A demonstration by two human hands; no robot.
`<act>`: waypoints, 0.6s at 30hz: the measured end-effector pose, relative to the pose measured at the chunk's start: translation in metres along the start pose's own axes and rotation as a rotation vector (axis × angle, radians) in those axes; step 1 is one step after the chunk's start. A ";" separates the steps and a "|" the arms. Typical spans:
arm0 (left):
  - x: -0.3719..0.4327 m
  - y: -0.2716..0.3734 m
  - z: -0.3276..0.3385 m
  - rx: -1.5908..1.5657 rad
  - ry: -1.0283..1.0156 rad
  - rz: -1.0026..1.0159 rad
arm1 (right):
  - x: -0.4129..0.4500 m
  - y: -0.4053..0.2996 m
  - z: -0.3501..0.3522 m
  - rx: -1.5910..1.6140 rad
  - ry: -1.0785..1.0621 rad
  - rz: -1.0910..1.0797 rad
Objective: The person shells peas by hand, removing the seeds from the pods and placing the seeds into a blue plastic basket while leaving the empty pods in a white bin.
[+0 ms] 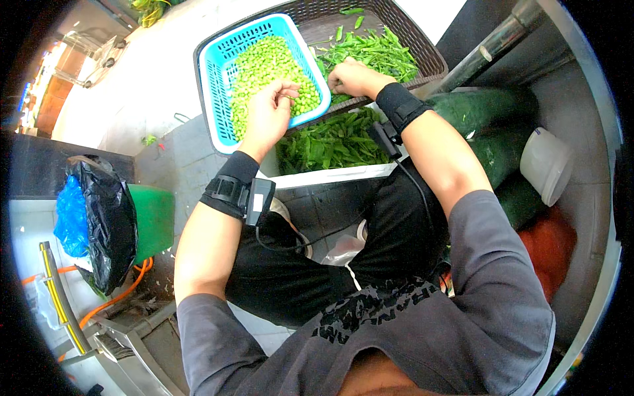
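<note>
A blue plastic basket [211,81] with a pale rim holds many shelled green beans [270,59]. It rests on the left part of a dark brown woven tray [421,37]. My left hand [273,106] is over the near side of the beans, its fingers curled; whether it holds a bean cannot be told. My right hand [352,79] is at the near edge of a heap of green pods [389,57] in the tray, fingers bent down and fingertips partly hidden. Below the tray, a white box [337,174] holds more green pods and leaves [337,143].
Large dark green gourds [480,114] and a white plastic tub [545,166] lie at the right, near a metal pipe [488,49]. At the left are a green bin [154,218], a black plastic bag [110,222] and an orange hose [116,299]. Cables hang from both wrist devices.
</note>
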State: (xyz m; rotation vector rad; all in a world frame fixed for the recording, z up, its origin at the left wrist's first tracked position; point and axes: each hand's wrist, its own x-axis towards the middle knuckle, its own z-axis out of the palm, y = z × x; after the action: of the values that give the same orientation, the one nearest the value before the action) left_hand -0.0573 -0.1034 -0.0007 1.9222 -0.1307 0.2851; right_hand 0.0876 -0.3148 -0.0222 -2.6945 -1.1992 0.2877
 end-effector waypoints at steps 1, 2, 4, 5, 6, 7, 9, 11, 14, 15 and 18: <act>0.000 -0.001 -0.001 0.003 0.006 0.000 | -0.001 0.000 -0.001 -0.008 0.058 -0.042; 0.001 -0.001 0.000 0.011 0.011 -0.002 | -0.003 0.004 -0.001 -0.013 0.059 -0.045; 0.003 -0.001 0.002 0.016 0.022 -0.001 | -0.005 0.013 -0.005 0.229 0.179 0.001; 0.004 0.000 0.001 0.019 0.031 0.004 | -0.008 0.012 -0.007 0.234 0.289 -0.035; 0.004 0.000 0.000 0.020 0.040 0.009 | -0.008 0.010 -0.009 0.312 0.399 0.012; 0.003 0.000 0.000 0.019 0.052 0.010 | -0.010 0.009 -0.012 0.375 0.434 0.042; 0.003 0.003 -0.001 0.087 0.101 0.055 | -0.010 -0.002 -0.026 0.425 0.457 0.114; 0.004 0.005 -0.002 0.083 0.107 0.036 | -0.013 -0.014 -0.036 0.454 0.468 0.085; 0.006 0.006 -0.004 0.063 0.119 -0.009 | -0.010 -0.031 -0.043 0.468 0.500 -0.023; 0.010 0.005 -0.006 0.015 0.130 0.012 | -0.009 -0.039 -0.045 0.672 0.387 -0.053; 0.012 0.016 -0.007 -0.134 0.120 -0.007 | -0.010 -0.059 -0.049 0.928 0.217 -0.086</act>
State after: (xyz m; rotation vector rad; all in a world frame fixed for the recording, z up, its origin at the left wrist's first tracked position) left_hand -0.0504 -0.1022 0.0196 1.7678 -0.0618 0.3766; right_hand 0.0509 -0.2872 0.0398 -1.8090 -0.8182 0.4007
